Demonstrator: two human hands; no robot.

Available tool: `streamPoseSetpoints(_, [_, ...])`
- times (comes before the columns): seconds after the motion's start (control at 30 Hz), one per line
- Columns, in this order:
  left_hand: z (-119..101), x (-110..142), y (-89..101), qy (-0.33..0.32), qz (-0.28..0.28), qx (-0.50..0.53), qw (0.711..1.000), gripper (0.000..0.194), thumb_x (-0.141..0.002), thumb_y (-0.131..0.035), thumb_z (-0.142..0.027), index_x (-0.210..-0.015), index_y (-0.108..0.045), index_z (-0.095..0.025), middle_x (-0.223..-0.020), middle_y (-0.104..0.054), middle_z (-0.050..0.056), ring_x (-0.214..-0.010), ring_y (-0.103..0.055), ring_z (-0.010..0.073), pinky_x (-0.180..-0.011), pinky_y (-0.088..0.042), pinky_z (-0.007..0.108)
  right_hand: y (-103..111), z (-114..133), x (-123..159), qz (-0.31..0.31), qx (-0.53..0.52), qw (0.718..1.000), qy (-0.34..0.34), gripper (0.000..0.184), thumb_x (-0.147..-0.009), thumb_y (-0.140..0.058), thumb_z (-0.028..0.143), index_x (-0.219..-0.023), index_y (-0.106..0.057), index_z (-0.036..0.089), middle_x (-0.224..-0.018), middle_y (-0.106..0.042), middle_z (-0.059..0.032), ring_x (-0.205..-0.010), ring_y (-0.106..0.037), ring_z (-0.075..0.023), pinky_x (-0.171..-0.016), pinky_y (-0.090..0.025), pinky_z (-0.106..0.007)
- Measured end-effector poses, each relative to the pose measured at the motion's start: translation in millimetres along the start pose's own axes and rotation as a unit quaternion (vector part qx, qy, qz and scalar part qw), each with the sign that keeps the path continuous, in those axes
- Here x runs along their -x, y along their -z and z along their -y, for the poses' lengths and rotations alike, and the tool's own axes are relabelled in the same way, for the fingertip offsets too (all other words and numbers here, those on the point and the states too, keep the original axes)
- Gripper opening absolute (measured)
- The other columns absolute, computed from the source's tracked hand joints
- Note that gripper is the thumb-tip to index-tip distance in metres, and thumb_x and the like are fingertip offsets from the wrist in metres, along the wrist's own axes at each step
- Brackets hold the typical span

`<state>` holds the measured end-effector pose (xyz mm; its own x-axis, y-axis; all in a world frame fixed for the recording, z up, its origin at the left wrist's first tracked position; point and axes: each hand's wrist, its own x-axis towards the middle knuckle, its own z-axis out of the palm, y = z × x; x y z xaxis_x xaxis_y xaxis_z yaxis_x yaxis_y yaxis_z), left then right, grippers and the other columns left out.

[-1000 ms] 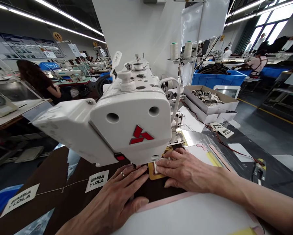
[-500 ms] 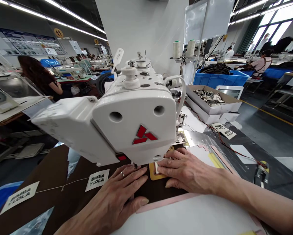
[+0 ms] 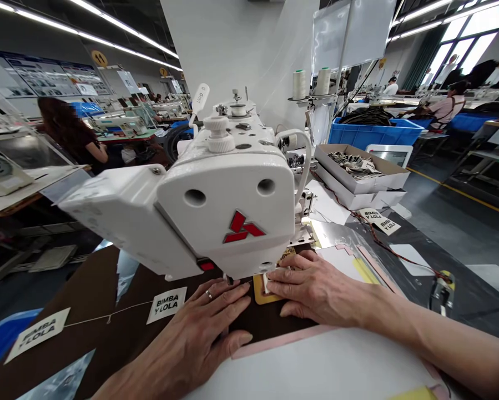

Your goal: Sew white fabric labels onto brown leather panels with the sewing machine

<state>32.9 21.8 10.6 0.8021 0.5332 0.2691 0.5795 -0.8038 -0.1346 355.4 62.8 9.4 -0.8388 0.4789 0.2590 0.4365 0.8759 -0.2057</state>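
Observation:
My left hand (image 3: 199,325), with a ring on one finger, lies flat with fingers stretched out on dark brown fabric (image 3: 124,333), its fingertips beside the needle area of a white sewing machine (image 3: 224,216). To the right, my right hand (image 3: 311,286) rests open, its fingertips pressing on a yellow-edged plate (image 3: 268,299) with a whitish piece on it. The machine head hides part of that plate. Two BIMBA Y LOLA labels (image 3: 167,304) lie on the fabric left of my left hand, joined by a thread (image 3: 107,318).
A white sheet (image 3: 316,366) with pink edging lies in front of my hands. At right are thread snips (image 3: 442,294), loose labels (image 3: 378,221), a carton of labels (image 3: 357,172) and a blue crate (image 3: 376,132). Thread cones (image 3: 299,84) stand behind. Other people sit at machines farther off.
The view has shifted very slightly. Both hands stay in almost the same place on the fabric and the plate.

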Motion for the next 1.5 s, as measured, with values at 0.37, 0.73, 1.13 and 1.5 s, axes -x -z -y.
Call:
streamPoseSetpoints(0.37, [-1, -1, 4.9, 0.018, 0.023, 0.015, 0.999, 0.046, -0.105, -0.061, -0.04, -0.149, -0.06, -0.026, -0.157, -0.056, 0.0, -0.135, -0.063, 0.0253, -0.114, -0.052, 0.041, -1, 1, 2, -0.003, 0.001, 1.0, 0.004, 0.045, -0.114, -0.044, 0.047, -0.153, -0.055, 0.026, -0.151, -0.064, -0.0031, -0.132, -0.056, -0.0254, -0.109, -0.042, -0.046])
streamPoseSetpoints(0.73, [8, 5, 5.2, 0.024, 0.026, -0.03, 0.999, 0.043, -0.105, -0.061, -0.046, -0.144, -0.064, -0.028, -0.156, -0.056, -0.002, -0.131, -0.064, 0.0296, -0.108, -0.056, 0.047, -2, -13, -12, -0.014, 0.006, 1.0, -0.011, 0.042, -0.113, -0.048, 0.042, -0.146, -0.063, 0.021, -0.143, -0.069, -0.0086, -0.127, -0.058, -0.0256, -0.105, -0.046, -0.043])
streamPoseSetpoints(1.13, [6, 9, 5.2, 0.07, 0.008, 0.02, 0.997, 0.036, -0.106, -0.061, -0.041, -0.138, -0.068, -0.029, -0.149, -0.063, 0.0, -0.133, -0.061, 0.0271, -0.115, -0.049, 0.046, -2, -11, -12, -0.005, 0.013, 1.0, -0.024, 0.042, -0.113, -0.046, 0.039, -0.147, -0.062, 0.02, -0.148, -0.066, -0.0086, -0.135, -0.056, -0.028, -0.111, -0.047, -0.048])
streamPoseSetpoints(1.5, [1, 15, 10.7, 0.061, 0.014, -0.004, 0.998, 0.036, -0.108, -0.055, -0.041, -0.138, -0.069, -0.027, -0.15, -0.062, 0.001, -0.135, -0.062, 0.0271, -0.113, -0.052, 0.047, -11, -10, -2, -0.048, 0.001, 0.998, -0.033, 0.04, -0.112, -0.049, 0.037, -0.143, -0.066, 0.017, -0.148, -0.066, -0.0098, -0.138, -0.059, -0.0272, -0.119, -0.046, -0.048])
